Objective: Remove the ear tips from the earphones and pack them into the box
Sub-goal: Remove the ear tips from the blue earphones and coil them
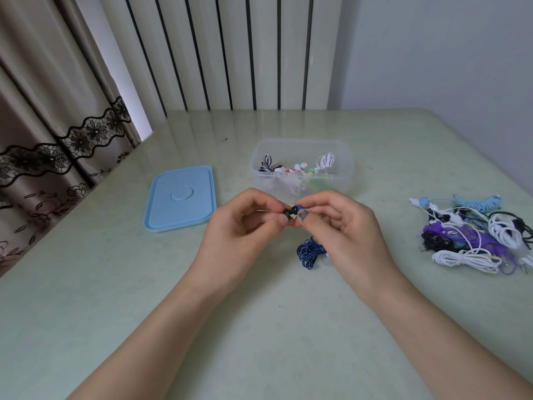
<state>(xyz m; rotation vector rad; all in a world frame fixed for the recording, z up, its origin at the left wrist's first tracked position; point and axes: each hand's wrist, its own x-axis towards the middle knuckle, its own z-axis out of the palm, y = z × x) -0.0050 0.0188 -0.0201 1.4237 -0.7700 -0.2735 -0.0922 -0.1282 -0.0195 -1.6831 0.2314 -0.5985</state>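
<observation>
My left hand (245, 223) pinches a black ear tip (287, 213) between thumb and forefinger. My right hand (343, 226) grips the blue and black earbud (296, 209) right beside it; tip and bud touch. The earphone's blue striped cable (310, 252) hangs coiled beneath my right hand above the table. Just behind my hands stands the clear plastic box (343, 157), open, with several coiled earphones inside.
The box's light blue lid (181, 197) lies flat to the left of the box. A pile of several tangled earphones (473, 235), white, purple, black and pale blue, lies at the right. The pale green table (115, 284) meets a curtain on the left.
</observation>
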